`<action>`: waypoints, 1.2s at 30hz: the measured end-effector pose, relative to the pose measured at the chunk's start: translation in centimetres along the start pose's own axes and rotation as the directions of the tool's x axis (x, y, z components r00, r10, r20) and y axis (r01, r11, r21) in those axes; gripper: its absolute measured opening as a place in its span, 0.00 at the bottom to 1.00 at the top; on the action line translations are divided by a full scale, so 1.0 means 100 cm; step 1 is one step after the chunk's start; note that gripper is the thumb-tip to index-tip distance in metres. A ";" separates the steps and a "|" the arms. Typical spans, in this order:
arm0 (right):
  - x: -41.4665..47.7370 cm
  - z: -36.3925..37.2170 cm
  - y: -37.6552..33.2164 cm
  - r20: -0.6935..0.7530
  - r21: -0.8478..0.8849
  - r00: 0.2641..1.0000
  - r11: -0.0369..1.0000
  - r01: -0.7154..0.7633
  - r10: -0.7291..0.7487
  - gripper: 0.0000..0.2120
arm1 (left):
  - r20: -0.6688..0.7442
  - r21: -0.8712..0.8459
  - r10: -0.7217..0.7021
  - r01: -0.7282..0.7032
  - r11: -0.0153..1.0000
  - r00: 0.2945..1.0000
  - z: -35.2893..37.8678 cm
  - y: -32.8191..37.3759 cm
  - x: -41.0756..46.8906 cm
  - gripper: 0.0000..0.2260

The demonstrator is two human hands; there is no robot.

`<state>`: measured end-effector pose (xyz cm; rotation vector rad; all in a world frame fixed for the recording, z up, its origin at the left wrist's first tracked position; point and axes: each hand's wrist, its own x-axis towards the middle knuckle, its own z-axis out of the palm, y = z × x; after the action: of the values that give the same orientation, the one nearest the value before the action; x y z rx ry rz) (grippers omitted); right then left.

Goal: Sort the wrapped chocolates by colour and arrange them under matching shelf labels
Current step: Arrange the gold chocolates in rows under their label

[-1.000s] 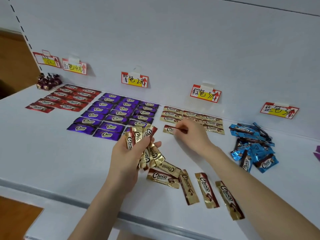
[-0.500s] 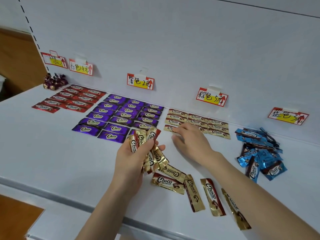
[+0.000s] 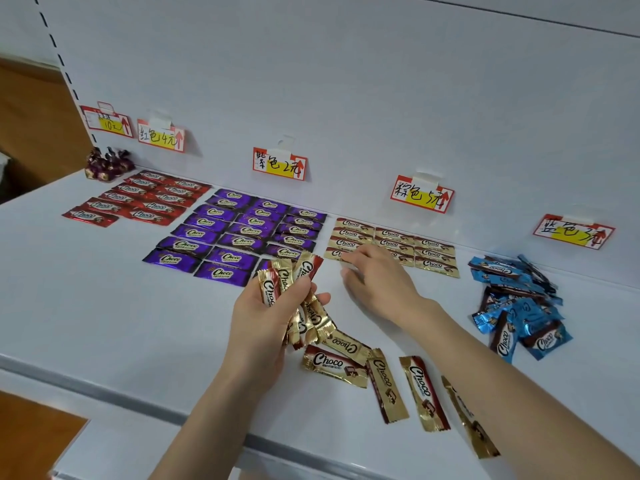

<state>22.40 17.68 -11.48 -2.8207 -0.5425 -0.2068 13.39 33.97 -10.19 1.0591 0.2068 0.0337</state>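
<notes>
Left hand (image 3: 263,327) grips gold chocolates (image 3: 282,282), right hand (image 3: 377,285) lies flat on gold rows (image 3: 433,254); red rows (image 3: 145,199) and purple rows (image 3: 235,233) look done, blue heap (image 3: 519,306) unsorted.

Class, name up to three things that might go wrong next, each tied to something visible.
The left hand grips a splayed bunch of gold foil-wrapped chocolate bars; one may slip onto the neat purple-wrapped rows nearby.
The right hand rests on the arranged gold rows and might skew them.
A loose gold bar lies near the front edge of the white shelf, beside the forearm; it could be knocked off.
</notes>
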 end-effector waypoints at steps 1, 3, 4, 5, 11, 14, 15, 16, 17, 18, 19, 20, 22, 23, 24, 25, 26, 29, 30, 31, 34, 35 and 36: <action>-0.001 -0.003 -0.001 -0.002 0.028 1.000 1.000 0.001 -0.001 0.17 | 0.008 0.009 0.008 -0.008 1.000 1.000 0.000 0.000 0.000 0.07; -0.005 -0.012 -0.007 -0.053 0.182 0.998 0.983 -0.015 0.025 0.16 | 0.023 0.036 0.039 -0.040 0.999 0.999 0.001 -0.001 -0.001 0.08; -0.008 -0.019 -0.011 -0.092 0.301 0.994 0.953 -0.021 0.051 0.15 | 0.034 0.053 0.059 -0.061 0.997 0.998 0.002 -0.002 -0.001 0.09; -0.012 -0.026 -0.016 -0.117 0.429 0.990 0.903 -0.020 0.078 0.12 | 0.048 0.071 0.073 -0.076 0.995 0.996 0.002 -0.003 -0.002 0.11; -0.048 -0.057 -0.040 0.007 0.786 0.996 0.616 -0.058 0.085 0.04 | 0.198 0.146 0.052 -0.082 0.986 0.979 0.010 -0.005 -0.008 0.11; -0.058 -0.066 -0.035 0.005 0.851 0.980 0.514 -0.108 0.198 0.03 | 0.228 0.147 0.033 -0.068 0.987 0.973 0.015 -0.004 -0.010 0.07; -0.061 -0.068 -0.032 0.018 0.880 0.971 0.457 -0.128 0.238 0.04 | 0.224 0.149 0.029 -0.063 0.987 0.974 0.017 -0.004 -0.010 0.07; -0.064 -0.070 -0.028 0.038 0.907 0.964 0.396 -0.145 0.264 0.03 | 0.224 0.151 0.027 -0.062 0.987 0.974 0.019 -0.003 -0.010 0.07; -0.068 -0.072 -0.025 0.064 0.930 0.960 0.332 -0.157 0.274 0.02 | 0.226 0.152 0.031 -0.066 0.986 0.974 0.021 -0.002 -0.010 0.05; -0.071 -0.071 -0.023 0.092 0.950 0.958 0.263 -0.166 0.273 0.02 | 0.226 0.152 0.038 -0.074 0.986 0.973 0.024 -0.001 -0.010 0.04; -0.075 -0.070 -0.022 0.120 0.964 0.957 0.201 -0.176 0.263 0.03 | 0.224 0.150 0.048 -0.083 0.985 0.973 0.027 -0.001 -0.011 0.03; -0.078 -0.068 -0.022 0.147 0.970 0.957 0.154 -0.189 0.252 0.03 | 0.224 0.149 0.058 -0.093 0.984 0.973 0.031 -0.002 -0.011 0.04; -0.083 -0.063 -0.022 0.180 0.969 0.949 0.119 -0.216 0.257 0.04 | 0.234 0.170 0.077 -0.118 0.978 0.969 0.038 -0.004 -0.012 0.04; -0.083 -0.062 -0.022 0.184 0.972 0.945 0.096 -0.217 0.270 0.03 | 0.238 0.185 0.076 -0.122 0.975 0.968 0.041 -0.005 -0.013 0.04; -0.082 -0.062 -0.020 0.186 0.976 0.939 0.053 -0.209 0.288 0.03 | 0.235 0.193 0.066 -0.113 0.975 0.970 0.043 -0.006 -0.013 0.04; -0.079 -0.064 -0.015 0.187 0.980 0.931 0.000 -0.197 0.313 0.04 | 0.220 0.190 0.047 -0.090 0.978 0.974 0.045 -0.006 -0.013 0.04; -0.076 -0.066 -0.010 0.191 0.981 0.921 -0.046 -0.187 0.339 0.05 | 0.198 0.182 0.021 -0.058 0.982 0.980 0.045 -0.005 -0.011 0.03; -0.064 -0.072 0.010 0.174 0.968 0.905 0.104 -0.230 0.388 0.06 | 0.132 0.157 -0.041 0.020 0.987 0.990 0.044 0.000 -0.004 0.03; -0.059 -0.072 0.017 0.155 0.920 0.910 0.279 -0.275 0.384 0.07 | 0.118 0.150 -0.056 0.038 0.988 0.991 0.043 0.001 -0.001 0.04; -0.054 -0.071 0.025 0.129 0.829 0.923 0.472 -0.301 0.362 0.07 | 0.111 0.146 -0.065 0.048 0.988 0.992 0.043 0.001 0.001 0.04; -0.035 -0.063 0.043 0.093 0.469 0.969 0.848 -0.245 0.229 0.11 | 0.110 0.160 -0.047 0.029 0.987 0.993 0.044 -0.001 0.006 0.05; -0.029 -0.059 0.047 0.103 0.363 0.973 0.903 -0.231 0.207 0.11 | 0.108 0.169 -0.030 0.011 0.986 0.994 0.044 -0.002 0.006 0.05; -0.024 -0.054 0.050 0.114 0.283 0.973 0.932 -0.226 0.201 0.10 | 0.104 0.177 -0.012 -0.007 0.984 0.995 0.044 -0.005 0.007 0.05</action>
<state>21.65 10.84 -7.87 -2.5769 -0.2524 0.0336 14.86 30.06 -8.63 1.2344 0.1177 -0.0432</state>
